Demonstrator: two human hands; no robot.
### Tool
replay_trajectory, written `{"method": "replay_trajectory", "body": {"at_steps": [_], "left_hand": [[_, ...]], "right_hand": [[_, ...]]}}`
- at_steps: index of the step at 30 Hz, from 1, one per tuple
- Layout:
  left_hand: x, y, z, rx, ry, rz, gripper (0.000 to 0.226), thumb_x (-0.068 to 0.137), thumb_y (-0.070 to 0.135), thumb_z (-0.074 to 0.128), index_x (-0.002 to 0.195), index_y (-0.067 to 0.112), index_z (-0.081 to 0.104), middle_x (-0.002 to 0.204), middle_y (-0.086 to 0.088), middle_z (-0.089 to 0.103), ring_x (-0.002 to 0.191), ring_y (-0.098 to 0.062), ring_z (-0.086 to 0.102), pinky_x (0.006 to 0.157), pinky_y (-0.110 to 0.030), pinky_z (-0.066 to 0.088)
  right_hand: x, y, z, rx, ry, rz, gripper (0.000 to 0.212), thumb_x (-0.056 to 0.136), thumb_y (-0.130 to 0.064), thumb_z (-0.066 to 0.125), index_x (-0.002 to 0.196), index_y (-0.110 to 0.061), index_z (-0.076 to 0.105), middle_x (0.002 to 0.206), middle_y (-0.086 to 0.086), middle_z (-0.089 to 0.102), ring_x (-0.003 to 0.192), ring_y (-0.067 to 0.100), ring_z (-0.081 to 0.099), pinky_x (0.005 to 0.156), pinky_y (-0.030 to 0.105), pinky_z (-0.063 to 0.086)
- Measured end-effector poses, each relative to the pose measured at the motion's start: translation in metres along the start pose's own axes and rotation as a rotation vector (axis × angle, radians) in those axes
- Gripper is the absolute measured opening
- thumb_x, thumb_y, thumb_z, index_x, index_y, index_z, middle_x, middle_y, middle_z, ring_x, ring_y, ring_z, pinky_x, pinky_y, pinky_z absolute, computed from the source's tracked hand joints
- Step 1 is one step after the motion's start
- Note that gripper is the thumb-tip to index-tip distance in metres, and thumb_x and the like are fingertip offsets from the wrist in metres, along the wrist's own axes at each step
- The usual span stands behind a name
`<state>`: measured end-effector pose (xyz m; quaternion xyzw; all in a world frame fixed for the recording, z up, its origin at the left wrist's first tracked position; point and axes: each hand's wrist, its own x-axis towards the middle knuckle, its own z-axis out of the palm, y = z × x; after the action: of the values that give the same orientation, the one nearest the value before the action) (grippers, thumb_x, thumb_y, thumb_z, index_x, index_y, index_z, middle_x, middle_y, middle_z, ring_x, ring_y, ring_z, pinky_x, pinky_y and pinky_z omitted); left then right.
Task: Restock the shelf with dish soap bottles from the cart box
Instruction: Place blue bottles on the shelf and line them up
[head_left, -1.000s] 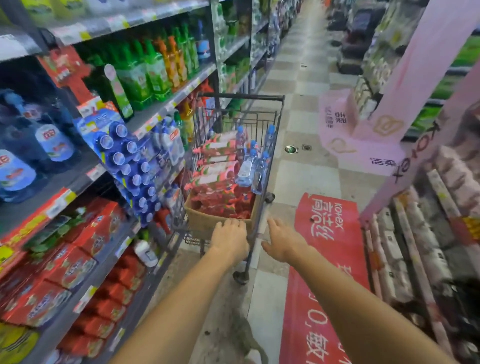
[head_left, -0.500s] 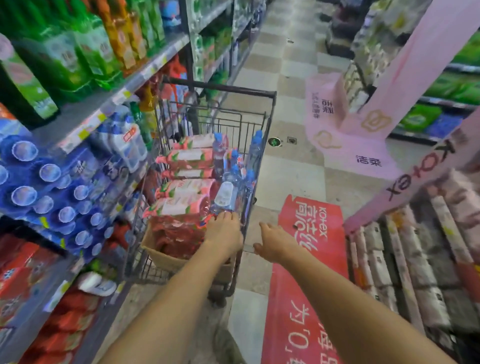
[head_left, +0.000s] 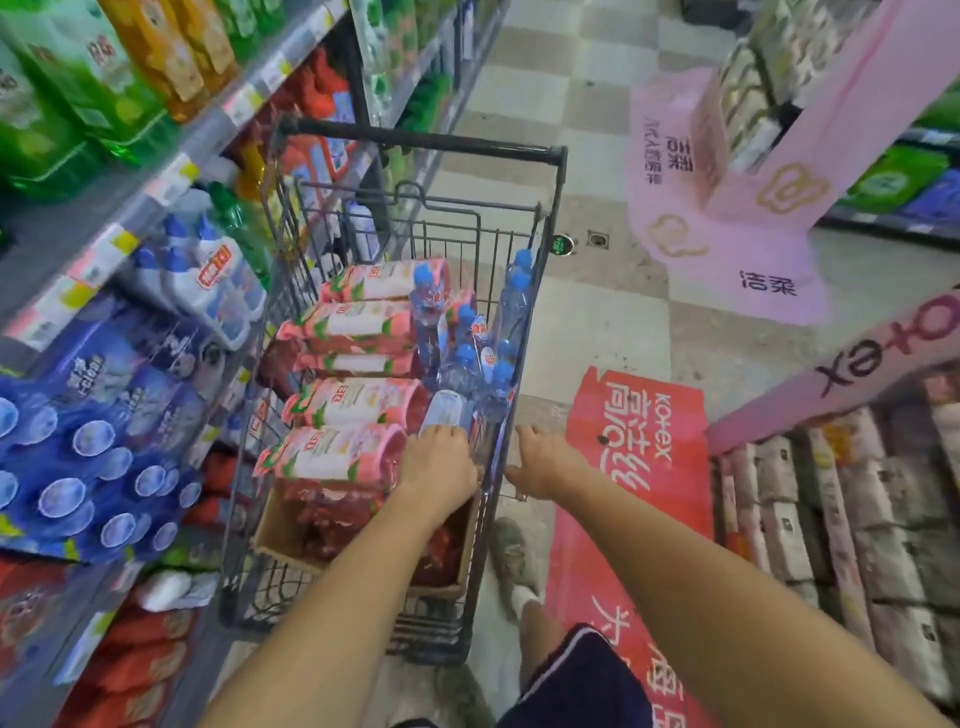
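A wire cart (head_left: 421, 143) stands in the aisle against the shelf (head_left: 171, 176) on my left. A cardboard box (head_left: 278, 525) in it holds several pink dish soap bottles (head_left: 353, 400) lying on their sides. Clear bottles with blue caps (head_left: 511, 312) stand along the cart's right side. My left hand (head_left: 436, 462) reaches into the cart, palm down, fingers resting on the nearest pink bottle and a clear bottle (head_left: 444, 410); whether it grips is hidden. My right hand (head_left: 543, 460) hovers just outside the cart's right rim, fingers loosely apart, holding nothing.
Green and orange bottles (head_left: 88, 78) fill the upper shelf, with blue packs (head_left: 93, 415) and red packs (head_left: 140, 654) below. A red floor banner (head_left: 628, 467) lies to the right, pink displays (head_left: 779, 171) and stacked packs (head_left: 841, 545) beyond. My foot (head_left: 511, 561) is beside the cart.
I have stepped closer and look more steeply down. My left hand moved from the box's near edge forward onto the bottles. My right hand stayed beside the right rim.
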<state>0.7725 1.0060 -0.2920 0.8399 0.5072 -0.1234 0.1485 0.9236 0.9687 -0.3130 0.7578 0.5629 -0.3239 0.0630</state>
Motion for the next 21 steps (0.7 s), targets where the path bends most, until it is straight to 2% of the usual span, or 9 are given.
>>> {"method": "replay_trajectory", "body": {"at_steps": [3,8,13,15,17,19,21], "left_hand": [[0.024,-0.001,0.001,-0.022,-0.04,-0.055,0.034,0.093,0.02,0.046,0.122,0.004,0.054,0.125,-0.015,0.056,0.117,-0.031,0.053,0.093,-0.041,0.043],[0.067,0.0,0.009,-0.145,-0.135,-0.224,0.043,0.09,0.021,0.053,0.129,0.002,0.049,0.129,-0.016,0.054,0.119,-0.032,0.054,0.095,-0.04,0.045],[0.11,0.004,0.015,-0.19,-0.134,-0.39,0.074,0.093,0.03,0.058,0.15,0.0,0.02,0.144,-0.015,0.038,0.131,-0.03,0.046,0.1,-0.039,0.043],[0.122,0.005,0.021,-0.22,-0.13,-0.441,0.084,0.094,0.033,0.057,0.153,-0.002,0.008,0.148,-0.017,0.032,0.134,-0.03,0.042,0.104,-0.038,0.04],[0.131,0.002,0.028,-0.162,-0.109,-0.434,0.09,0.094,0.038,0.057,0.151,-0.005,0.003,0.146,-0.018,0.034,0.132,-0.029,0.044,0.104,-0.035,0.038],[0.138,-0.001,0.031,-0.169,-0.127,-0.446,0.093,0.092,0.038,0.06,0.151,-0.007,0.003,0.144,-0.018,0.036,0.131,-0.029,0.045,0.104,-0.034,0.039],[0.145,-0.004,0.031,-0.236,-0.177,-0.483,0.097,0.089,0.035,0.066,0.15,-0.006,0.004,0.144,-0.018,0.037,0.132,-0.03,0.045,0.104,-0.034,0.039]], "right_hand": [[0.035,0.008,-0.01,0.047,0.04,-0.017,0.067,0.092,-0.039,0.064,0.144,-0.008,0.036,0.144,0.015,0.041,0.135,0.034,0.042,0.108,0.043,0.039],[0.09,0.015,-0.025,0.006,0.096,-0.08,0.105,0.081,-0.06,0.071,0.157,-0.013,0.016,0.163,0.016,0.015,0.152,0.03,0.014,0.12,0.042,0.022],[0.136,0.034,-0.026,0.08,-0.047,-0.067,0.125,0.062,-0.08,0.071,0.16,-0.027,0.012,0.166,0.015,0.002,0.154,0.03,-0.004,0.124,0.049,0.009],[0.149,0.043,-0.025,0.141,-0.141,-0.068,0.13,0.053,-0.084,0.073,0.159,-0.032,0.016,0.167,0.017,-0.002,0.154,0.031,-0.009,0.123,0.054,0.008],[0.16,0.046,-0.026,0.209,-0.211,-0.085,0.134,0.04,-0.087,0.071,0.156,-0.037,0.025,0.166,0.02,-0.002,0.153,0.033,-0.012,0.123,0.055,0.007],[0.168,0.047,-0.025,0.243,-0.247,-0.117,0.134,0.027,-0.093,0.06,0.15,-0.045,0.036,0.166,0.02,0.006,0.153,0.034,-0.008,0.123,0.055,0.008],[0.172,0.048,-0.02,0.275,-0.251,-0.143,0.137,0.019,-0.101,0.054,0.145,-0.048,0.044,0.163,0.019,0.016,0.152,0.035,0.002,0.122,0.054,0.015]]}}
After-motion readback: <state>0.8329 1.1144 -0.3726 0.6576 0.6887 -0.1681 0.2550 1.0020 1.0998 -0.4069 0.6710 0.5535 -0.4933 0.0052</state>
